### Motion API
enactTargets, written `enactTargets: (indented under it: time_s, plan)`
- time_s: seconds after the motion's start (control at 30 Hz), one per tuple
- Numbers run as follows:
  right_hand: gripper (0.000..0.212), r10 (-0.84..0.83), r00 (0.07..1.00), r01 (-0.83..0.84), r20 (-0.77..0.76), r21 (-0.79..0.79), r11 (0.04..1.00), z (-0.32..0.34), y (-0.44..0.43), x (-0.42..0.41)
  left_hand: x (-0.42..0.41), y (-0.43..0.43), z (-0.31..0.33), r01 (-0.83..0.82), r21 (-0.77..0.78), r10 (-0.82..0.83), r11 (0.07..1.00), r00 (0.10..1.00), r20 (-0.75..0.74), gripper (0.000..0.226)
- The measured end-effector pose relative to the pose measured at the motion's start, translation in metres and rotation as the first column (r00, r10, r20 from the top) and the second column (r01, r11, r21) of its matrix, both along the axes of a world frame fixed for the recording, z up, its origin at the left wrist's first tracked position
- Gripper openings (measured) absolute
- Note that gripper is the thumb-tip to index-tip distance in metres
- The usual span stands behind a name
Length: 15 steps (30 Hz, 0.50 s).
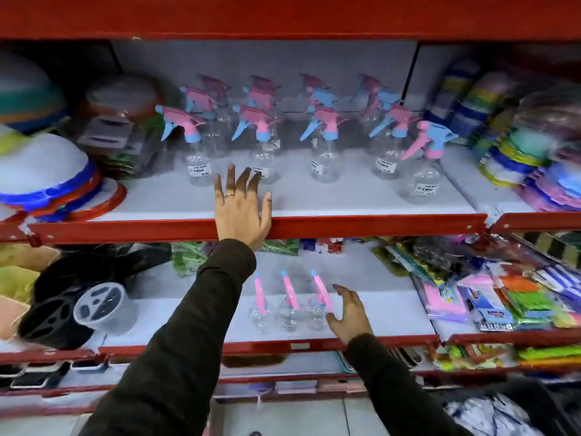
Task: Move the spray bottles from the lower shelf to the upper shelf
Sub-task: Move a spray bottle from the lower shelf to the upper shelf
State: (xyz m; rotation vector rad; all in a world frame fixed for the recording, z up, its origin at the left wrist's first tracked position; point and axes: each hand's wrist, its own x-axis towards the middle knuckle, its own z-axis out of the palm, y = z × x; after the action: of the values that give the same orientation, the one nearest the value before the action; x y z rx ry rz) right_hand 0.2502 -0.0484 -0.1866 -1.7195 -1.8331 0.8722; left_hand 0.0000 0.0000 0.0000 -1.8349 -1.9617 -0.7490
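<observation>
Three clear spray bottles with pink and blue triggers (289, 306) stand in a row on the lower shelf (393, 319). My right hand (347, 314) is open just right of the rightmost one, fingers spread beside its trigger. My left hand (242, 209) lies open, fingers spread, over the red front edge of the upper shelf (361, 223), just in front of a clear bottle. Several spray bottles (323, 143) stand in rows on the upper shelf. One more bottle (423, 166) stands further forward at the right.
Stacked plastic bowls (47, 177) fill the upper shelf's left side and bundled colourful plates (528, 146) its right. On the lower shelf a black mesh item and a lid (100, 302) lie left, packaged sponges (496, 297) right, green packets at the back.
</observation>
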Motion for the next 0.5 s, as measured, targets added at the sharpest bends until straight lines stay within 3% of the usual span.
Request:
enactTargets:
  time_s: [0.13,0.3,0.5]
  plan:
    - [0.071,-0.019,0.999,0.014,-0.029,-0.179,0.984,-0.011,0.009,-0.015,-0.001,0.002,-0.001,-0.04,0.01,0.04,0.999,0.999,-0.027,0.058]
    - [0.067,-0.134,0.981,0.094,-0.137,-0.265,0.96,-0.03,0.016,-0.027,-0.002,0.007,-0.004,-0.042,0.033,0.043,0.999,0.999,-0.025,0.056]
    - [0.064,-0.187,0.965,0.156,-0.181,-0.174,0.972,-0.028,0.008,-0.022,-0.001,0.006,-0.003,-0.062,0.011,0.062,0.998,0.998,-0.03,0.057]
